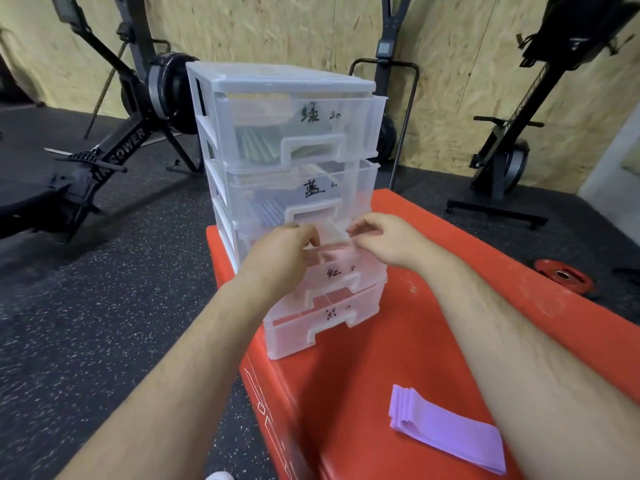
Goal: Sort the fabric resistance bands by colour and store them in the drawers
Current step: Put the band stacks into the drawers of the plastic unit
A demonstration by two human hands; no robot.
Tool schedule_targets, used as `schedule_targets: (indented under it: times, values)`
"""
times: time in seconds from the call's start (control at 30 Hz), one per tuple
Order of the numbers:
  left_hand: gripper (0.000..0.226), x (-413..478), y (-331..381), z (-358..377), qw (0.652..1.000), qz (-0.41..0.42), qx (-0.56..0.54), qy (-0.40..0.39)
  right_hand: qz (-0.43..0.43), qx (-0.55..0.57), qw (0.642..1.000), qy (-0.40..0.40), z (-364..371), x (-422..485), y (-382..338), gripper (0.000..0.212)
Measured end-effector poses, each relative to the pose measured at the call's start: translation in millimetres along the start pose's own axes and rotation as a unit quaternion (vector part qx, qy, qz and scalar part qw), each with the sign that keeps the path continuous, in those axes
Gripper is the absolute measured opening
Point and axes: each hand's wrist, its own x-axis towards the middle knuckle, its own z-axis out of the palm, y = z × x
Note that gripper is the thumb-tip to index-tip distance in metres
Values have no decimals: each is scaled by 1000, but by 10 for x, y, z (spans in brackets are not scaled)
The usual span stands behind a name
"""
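Gym corner, red padded box (346, 393) bearing labelled drawer unit (277, 84): left hand (284, 247) and right hand (384, 240), fingers curled at the pulled-out third drawer (346, 271), apparently tucking contents in, pinch unclear; purple bands (446, 431) stacked nearby, likely awaiting their own drawer.

This is a gym. The floor (104, 323) is black speckled rubber matting, and the walls (277, 29) are bare chipboard panels. A black rower (114, 150) with a round flywheel stands at the left, lettered "ROWER" on its frame. A tall trainer with a small monitor (385, 48) stands against the back wall, and another black machine (512, 161) leans upright at the right. A red weight plate (562, 276) lies on the floor beside a red padded box (433, 271), on which purple bands (446, 427) lie.
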Motion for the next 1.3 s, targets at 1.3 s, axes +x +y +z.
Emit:
schedule_targets:
  times: [1.3]
  values:
    - [62, -1006, 1269, 1095, 936, 305, 8, -174, 26, -149, 985, 84, 6, -2513, 985, 39]
